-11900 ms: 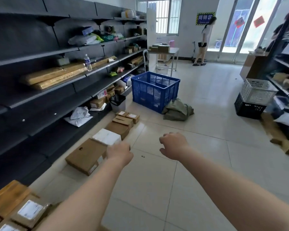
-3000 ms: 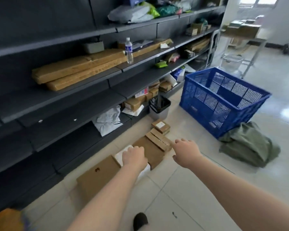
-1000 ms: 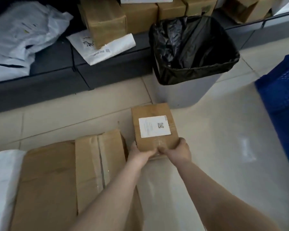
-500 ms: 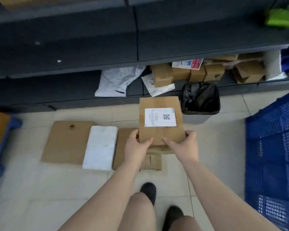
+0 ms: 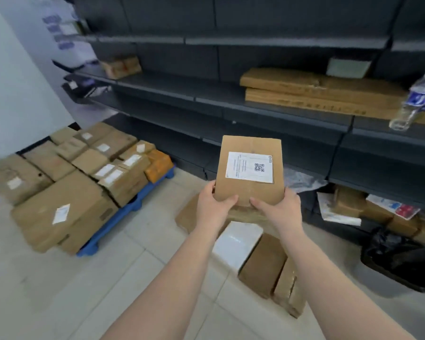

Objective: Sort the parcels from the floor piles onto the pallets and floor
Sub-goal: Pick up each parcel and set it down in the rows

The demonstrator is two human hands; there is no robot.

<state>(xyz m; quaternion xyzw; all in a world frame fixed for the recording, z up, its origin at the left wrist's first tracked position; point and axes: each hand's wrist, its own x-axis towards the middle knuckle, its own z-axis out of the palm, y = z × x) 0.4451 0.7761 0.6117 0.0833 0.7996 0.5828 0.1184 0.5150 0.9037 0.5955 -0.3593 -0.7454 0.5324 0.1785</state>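
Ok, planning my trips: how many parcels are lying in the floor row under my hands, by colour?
Brown cardboard boxes: 3
White parcel: 1
Total: 4, besides the labelled box that the left hand and right hand hold.

The held parcel [image 5: 249, 171] is matt brown cardboard with a white paper label [image 5: 249, 167] (taped down its middle). Pale floor [image 5: 59, 290] tiles look smooth, faintly glossy. The pallet [image 5: 103, 236] is blue plastic; the shelves [image 5: 255, 104] look matt dark metal.
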